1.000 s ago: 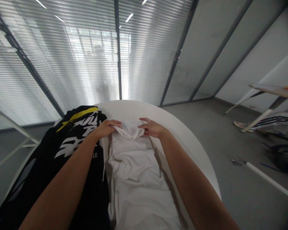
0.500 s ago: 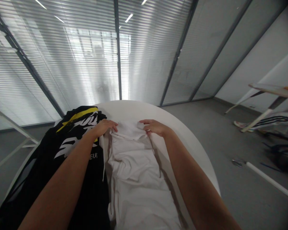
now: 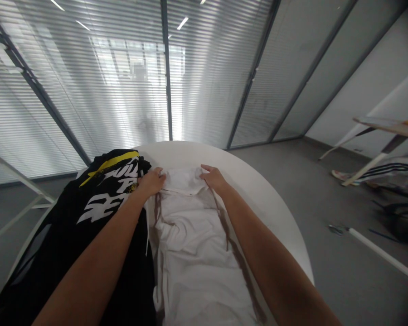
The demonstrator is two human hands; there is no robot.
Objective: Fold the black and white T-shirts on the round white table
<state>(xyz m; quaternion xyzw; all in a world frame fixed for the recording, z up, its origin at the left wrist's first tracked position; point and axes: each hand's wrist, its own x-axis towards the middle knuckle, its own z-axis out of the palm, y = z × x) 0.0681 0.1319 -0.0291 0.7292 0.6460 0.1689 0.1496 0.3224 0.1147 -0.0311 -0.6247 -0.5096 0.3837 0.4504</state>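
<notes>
Room: We observe a glass partition point(image 3: 88, 81) with slatted blinds across the upper frame, and a grey floor point(image 3: 292, 181) to the right of the frame.

Surface: A round white table point(image 3: 255, 190) fills the lower centre of the frame; its far rim lies just below the partition.

Main item: We find a white garment point(image 3: 193, 253) laid lengthwise on the table, running from the bottom of the frame to near the table's middle. Its upper end is turned over as a folded band point(image 3: 182, 181). Long creases with dark shadows run down both sides.

Left hand: The left hand point(image 3: 151, 182) is at the band's left end, with the fingers point(image 3: 160, 173) together and slightly curled against the fold. We cannot tell whether it has hold of the cloth.

Right hand: The right hand point(image 3: 215, 178) is at the band's right end, fingers slightly spread, touching the fold. We cannot tell whether it grips.

Adjacent item: A black garment point(image 3: 68, 235) with white and yellow print lies beside the white garment, on the left, under the left forearm.

Floor items: At the right of the frame, we note a white rod point(image 3: 377, 251) on the floor and a trestle table point(image 3: 387, 129) at the upper right.
</notes>
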